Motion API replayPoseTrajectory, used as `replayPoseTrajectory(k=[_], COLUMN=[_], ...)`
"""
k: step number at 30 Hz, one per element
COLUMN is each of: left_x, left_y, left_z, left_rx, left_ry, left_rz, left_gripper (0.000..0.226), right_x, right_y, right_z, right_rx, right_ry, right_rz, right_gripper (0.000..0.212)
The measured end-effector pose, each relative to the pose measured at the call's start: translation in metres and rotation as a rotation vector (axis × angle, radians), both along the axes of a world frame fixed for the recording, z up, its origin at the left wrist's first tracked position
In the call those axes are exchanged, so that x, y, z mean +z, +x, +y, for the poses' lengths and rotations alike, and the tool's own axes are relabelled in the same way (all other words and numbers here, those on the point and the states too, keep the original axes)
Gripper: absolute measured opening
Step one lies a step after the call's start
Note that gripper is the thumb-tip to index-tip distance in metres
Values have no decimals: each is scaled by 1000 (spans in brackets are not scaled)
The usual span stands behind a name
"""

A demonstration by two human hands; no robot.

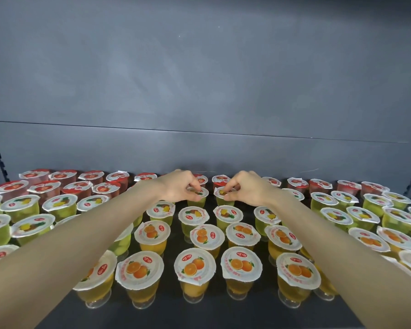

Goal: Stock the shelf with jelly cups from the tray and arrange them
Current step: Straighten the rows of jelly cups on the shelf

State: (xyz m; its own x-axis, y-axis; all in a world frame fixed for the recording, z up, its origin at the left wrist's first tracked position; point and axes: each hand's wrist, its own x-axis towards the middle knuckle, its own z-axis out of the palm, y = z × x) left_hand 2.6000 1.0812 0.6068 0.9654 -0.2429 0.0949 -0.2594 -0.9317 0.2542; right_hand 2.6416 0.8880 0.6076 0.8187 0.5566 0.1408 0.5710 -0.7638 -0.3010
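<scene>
Nearest me, the front row of orange cups [195, 267] stands on the shelf [176, 314], and both my arms reach over it. My left hand [180, 188] pinches the lid rim of the left pineapple cup [199, 194] with thumb and curled fingers. My right hand [246, 189] pinches the right pineapple cup [223, 194] the same way. The 2 cups are upright, side by side and just apart, straight ahead, just in front of the strawberry row [90, 176]. Each hand is nearest its own cup, so I judge neither arm need cross. No tray shows.
</scene>
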Motion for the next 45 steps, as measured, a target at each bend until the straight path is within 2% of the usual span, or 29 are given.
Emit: replayPoseTrajectory(k=[10,21,24,29,34,45], left_x=[-2,-1,6,14,11,3], left_y=[0,-6,-19,-49,-60,-53], left_z=[-3,-7,-4,3,7,2], left_rx=[28,36,-6,-140,-195,-124], left_ry=[-30,41,-17,-76,-81,-57], left_rz=[-40,-55,-70,65,149,74], left_gripper=[33,37,35,33,34,30], right_x=[-4,-2,2,8,8,6], right_y=[1,-6,-17,-44,-58,-55], right_z=[0,0,-3,-15,-14,-13], right_rx=[-8,-10,-17,52,93,56], right_ry=[29,12,44,78,80,-6], right_rz=[18,7,-26,43,120,78], right_gripper=[30,29,30,36,26,29])
